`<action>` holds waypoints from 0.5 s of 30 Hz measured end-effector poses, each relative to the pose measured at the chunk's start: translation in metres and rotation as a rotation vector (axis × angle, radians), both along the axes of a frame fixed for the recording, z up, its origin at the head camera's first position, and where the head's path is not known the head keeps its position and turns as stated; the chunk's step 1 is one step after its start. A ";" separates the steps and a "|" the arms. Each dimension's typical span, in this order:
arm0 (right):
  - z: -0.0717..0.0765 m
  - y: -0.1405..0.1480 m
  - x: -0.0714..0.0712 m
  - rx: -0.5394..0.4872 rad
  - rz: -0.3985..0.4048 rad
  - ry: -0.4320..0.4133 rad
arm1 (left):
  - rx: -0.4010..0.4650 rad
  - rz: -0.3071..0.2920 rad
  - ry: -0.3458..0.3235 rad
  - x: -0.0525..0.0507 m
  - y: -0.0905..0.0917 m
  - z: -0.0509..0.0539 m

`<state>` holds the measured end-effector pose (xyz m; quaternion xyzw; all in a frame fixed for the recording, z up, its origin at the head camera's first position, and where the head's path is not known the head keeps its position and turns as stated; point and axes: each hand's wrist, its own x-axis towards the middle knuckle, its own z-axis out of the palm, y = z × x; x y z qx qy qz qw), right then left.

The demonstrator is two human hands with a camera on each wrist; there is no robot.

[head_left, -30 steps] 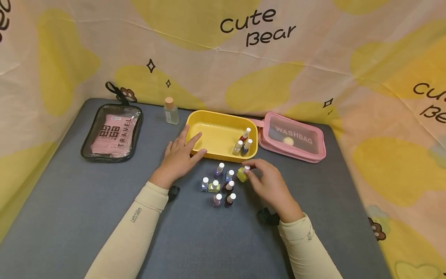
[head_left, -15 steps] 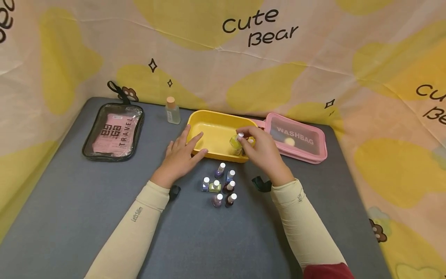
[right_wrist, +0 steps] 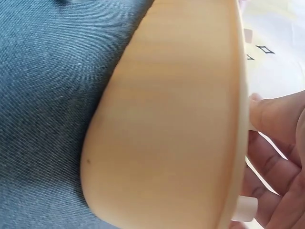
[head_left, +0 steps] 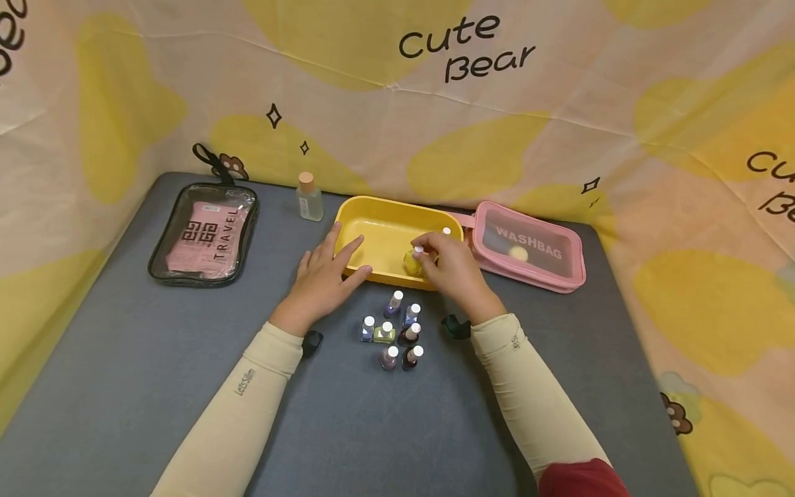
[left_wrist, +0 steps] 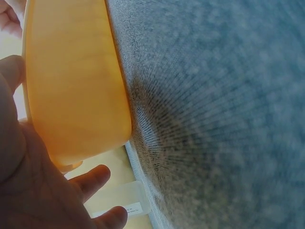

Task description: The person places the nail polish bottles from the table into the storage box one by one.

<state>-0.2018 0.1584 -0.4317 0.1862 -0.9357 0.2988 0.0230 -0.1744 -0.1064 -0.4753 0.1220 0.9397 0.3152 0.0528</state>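
Note:
Inside the right part of a yellow plastic tray (head_left: 379, 238), my right hand (head_left: 456, 276) pinches a yellow-green nail polish bottle (head_left: 410, 264) by its white cap. My left hand (head_left: 319, 283) has its fingers spread over the tray's left end, touching the rim. Another bottle's white cap (head_left: 446, 232) shows behind the right hand, which hides the other bottles there. In front of the tray, several nail polish bottles stand on the table, among them a purple one (head_left: 393, 308), a green one (head_left: 384, 335) and a dark red one (head_left: 410, 359). The tray's wall (right_wrist: 162, 114) hides the held bottle's body in the right wrist view.
A clear bottle with a wooden-looking cap (head_left: 310, 203) stands behind the left hand. A black-edged clear travel bag (head_left: 205, 235) lies at the left. The pink washbag (head_left: 528, 248) lies close to the tray's right end. A patterned cloth (head_left: 348, 83) rises behind the grey table (head_left: 373, 435).
My right hand has carried the yellow-green nail polish bottle from the table in front of the tray over the rim and down into it. The left hand has stayed at the tray's left end.

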 end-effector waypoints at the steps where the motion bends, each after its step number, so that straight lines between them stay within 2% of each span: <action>1: -0.001 0.000 0.000 0.006 0.002 0.001 | 0.000 0.000 0.000 0.000 0.000 0.000; 15: -0.009 -0.002 -0.003 0.111 0.012 0.015 | -0.009 0.000 0.001 -0.001 0.000 -0.001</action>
